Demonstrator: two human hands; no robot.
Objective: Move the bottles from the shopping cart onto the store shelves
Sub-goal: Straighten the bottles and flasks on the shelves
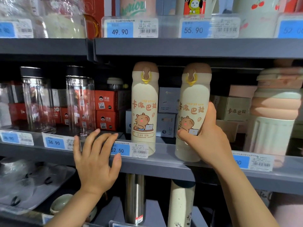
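Right now my right grip (207, 136) is wrapped around the lower half of a cream bottle (193, 102) with a brown cap and a cartoon animal on its front, thumb across the picture, the other fingers behind. That bottle stands upright at the front edge of the middle shelf (164, 163), its base behind the clear price rail; whether it fully rests on the shelf I cannot tell. Just beside it, toward the shelf's left, a second matching bottle (144, 108) stands upright and apart from it, untouched by either hand.

My left grip (96, 159) holds nothing: the fingers are spread and fairly straight, lying over the front edge of the same shelf, thumb close to the blue price tag (121, 150) reading 52.50.

Further left on this shelf stand two clear glass bottles (80, 104) with dark lids, red boxes (105, 110) behind them. At the right end stands a pink and pale green ribbed cup (275, 112). Below the shelf edge a steel flask (135, 197) stands upright.
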